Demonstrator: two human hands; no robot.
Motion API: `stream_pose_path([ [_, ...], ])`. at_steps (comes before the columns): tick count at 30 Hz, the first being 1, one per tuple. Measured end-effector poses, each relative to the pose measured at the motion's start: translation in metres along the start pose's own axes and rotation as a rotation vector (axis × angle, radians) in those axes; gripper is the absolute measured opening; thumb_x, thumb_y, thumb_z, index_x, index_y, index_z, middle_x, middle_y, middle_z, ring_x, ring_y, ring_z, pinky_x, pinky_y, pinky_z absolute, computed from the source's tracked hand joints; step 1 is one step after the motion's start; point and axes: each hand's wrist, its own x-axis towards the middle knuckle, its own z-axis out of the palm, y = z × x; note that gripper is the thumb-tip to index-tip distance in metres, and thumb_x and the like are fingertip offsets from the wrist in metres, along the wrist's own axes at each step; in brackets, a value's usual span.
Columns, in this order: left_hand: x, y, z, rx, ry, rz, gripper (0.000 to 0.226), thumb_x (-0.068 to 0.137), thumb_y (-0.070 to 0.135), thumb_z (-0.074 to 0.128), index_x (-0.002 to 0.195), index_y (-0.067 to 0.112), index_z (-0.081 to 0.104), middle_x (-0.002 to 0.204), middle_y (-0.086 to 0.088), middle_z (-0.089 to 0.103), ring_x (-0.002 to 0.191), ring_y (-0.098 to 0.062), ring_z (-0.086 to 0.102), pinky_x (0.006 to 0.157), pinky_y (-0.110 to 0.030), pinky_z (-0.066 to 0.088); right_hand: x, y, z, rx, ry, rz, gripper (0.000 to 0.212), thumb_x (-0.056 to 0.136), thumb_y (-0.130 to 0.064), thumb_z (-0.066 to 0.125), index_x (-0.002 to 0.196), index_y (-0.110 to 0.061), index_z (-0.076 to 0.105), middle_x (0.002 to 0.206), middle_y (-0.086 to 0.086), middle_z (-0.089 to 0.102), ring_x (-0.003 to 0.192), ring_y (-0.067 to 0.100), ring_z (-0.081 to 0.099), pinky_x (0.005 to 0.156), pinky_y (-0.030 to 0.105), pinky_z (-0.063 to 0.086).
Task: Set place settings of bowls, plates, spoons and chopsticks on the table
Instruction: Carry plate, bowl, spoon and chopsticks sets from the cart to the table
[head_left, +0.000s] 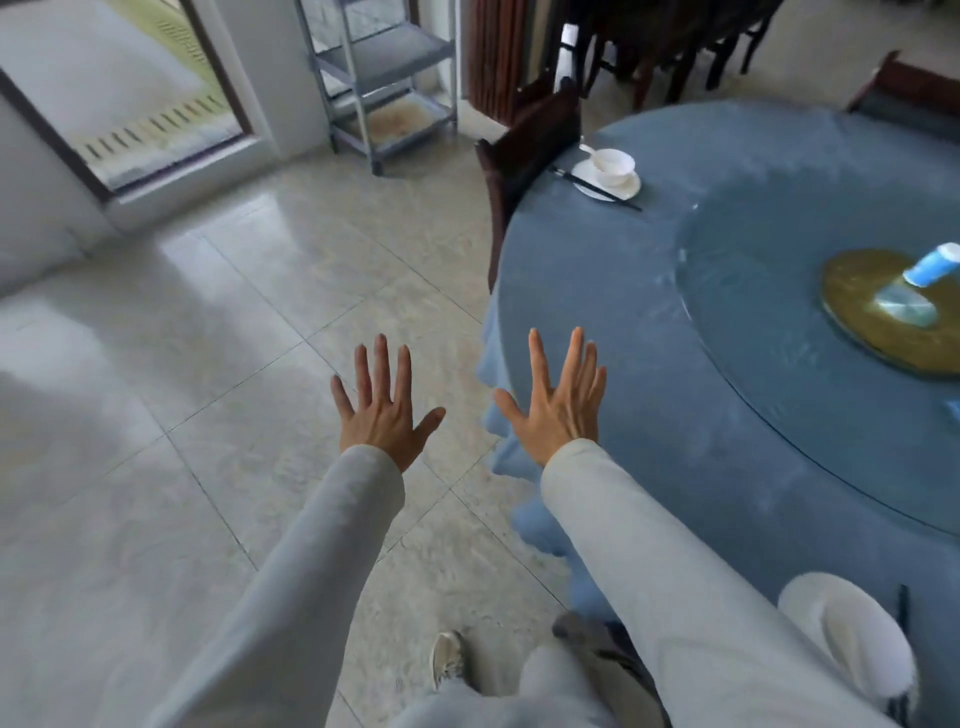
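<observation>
Both my hands are stretched out in front of me with fingers spread and nothing in them. My left hand (382, 408) hovers over the tiled floor. My right hand (558, 402) hovers at the near-left edge of the round table (597, 291) with its blue cloth. At the table's far left stands one place setting: a white bowl (615, 166) with a white spoon (589, 150) in it, on a white plate (626, 189), with dark chopsticks (597, 189) lying across the plate's left side. At the bottom right a blurred white dish (852, 631) sits at the table's edge.
A glass turntable (769, 322) covers the table's middle, with a gold disc (857, 291) and a blue cup (932, 265) on it. A dark wooden chair (524, 150) stands by the far setting. A grey shelf rack (384, 78) stands by the wall. My shoe (447, 657) is on the floor.
</observation>
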Motion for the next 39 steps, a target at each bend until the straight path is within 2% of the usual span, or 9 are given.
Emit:
stream_pose_path([
  [3,0.031,-0.038,-0.005,0.025,0.057,-0.006,0.097,0.090,0.081,0.015,0.155,0.024,-0.030,0.164,-0.006,-0.036,0.151,-0.033,-0.032,0.121,-0.065,-0.010,0.035,-0.029,0.013,-0.031,0.001,-0.054,0.088,0.092,-0.078,0.031,0.164,-0.036,0.004,0.170,0.024,-0.008,0.157,0.046,0.000,0.123,0.067,0.011],
  [9,0.121,-0.077,-0.007,0.025,0.087,-0.019,0.099,0.087,0.086,0.012,0.155,0.027,-0.029,0.163,-0.004,-0.039,0.152,-0.031,-0.031,0.119,-0.065,-0.013,0.118,-0.058,0.045,-0.047,0.018,-0.082,0.090,0.089,-0.082,0.031,0.162,-0.042,-0.005,0.167,0.015,-0.026,0.158,0.042,-0.007,0.123,0.067,0.007],
  [13,0.209,-0.091,-0.010,0.017,0.088,-0.034,0.099,0.084,0.087,0.008,0.155,0.029,-0.029,0.162,-0.003,-0.040,0.152,-0.031,-0.031,0.121,-0.067,-0.009,0.204,-0.070,0.068,-0.049,0.003,-0.098,0.091,0.088,-0.082,0.029,0.160,-0.046,-0.013,0.168,0.018,-0.024,0.158,0.042,-0.010,0.123,0.067,0.005],
  [20,0.359,-0.105,-0.038,-0.004,0.095,-0.077,0.097,0.083,0.087,0.006,0.154,0.030,-0.029,0.162,-0.002,-0.040,0.152,-0.030,-0.031,0.121,-0.067,-0.005,0.369,-0.102,0.083,-0.042,-0.031,-0.096,0.092,0.088,-0.082,0.026,0.157,-0.046,-0.023,0.166,0.020,-0.031,0.157,0.041,-0.018,0.123,0.067,0.001],
  [26,0.470,-0.126,-0.062,0.013,0.107,-0.084,0.099,0.083,0.087,0.007,0.157,0.029,-0.024,0.164,-0.002,-0.038,0.153,-0.031,-0.029,0.121,-0.068,-0.005,0.488,-0.138,0.085,-0.041,-0.007,-0.132,0.092,0.088,-0.080,0.029,0.159,-0.045,-0.018,0.165,0.020,-0.032,0.157,0.042,-0.017,0.125,0.065,-0.003],
  [32,0.602,-0.154,-0.066,0.016,0.092,-0.058,0.098,0.083,0.088,0.008,0.154,0.031,-0.029,0.163,-0.001,-0.040,0.152,-0.031,-0.031,0.120,-0.067,-0.008,0.613,-0.165,0.110,-0.033,-0.007,-0.139,0.091,0.090,-0.076,0.032,0.158,-0.045,-0.021,0.165,0.023,-0.030,0.157,0.044,-0.015,0.123,0.068,-0.002],
  [35,0.676,-0.170,-0.069,0.032,0.083,-0.026,0.098,0.083,0.088,0.007,0.152,0.032,-0.033,0.162,-0.001,-0.041,0.151,-0.032,-0.033,0.120,-0.067,-0.009,0.678,-0.180,0.123,-0.040,0.005,-0.125,0.092,0.091,-0.075,0.035,0.157,-0.045,-0.022,0.165,0.023,-0.031,0.156,0.044,-0.015,0.123,0.068,-0.002],
  [39,0.775,-0.188,-0.084,0.028,0.051,0.013,0.099,0.084,0.087,0.012,0.156,0.031,-0.028,0.163,-0.001,-0.038,0.152,-0.032,-0.031,0.120,-0.068,-0.008,0.764,-0.199,0.130,-0.046,0.007,-0.067,0.095,0.088,-0.079,0.033,0.157,-0.045,-0.023,0.165,0.021,-0.033,0.157,0.043,-0.016,0.123,0.067,-0.004],
])
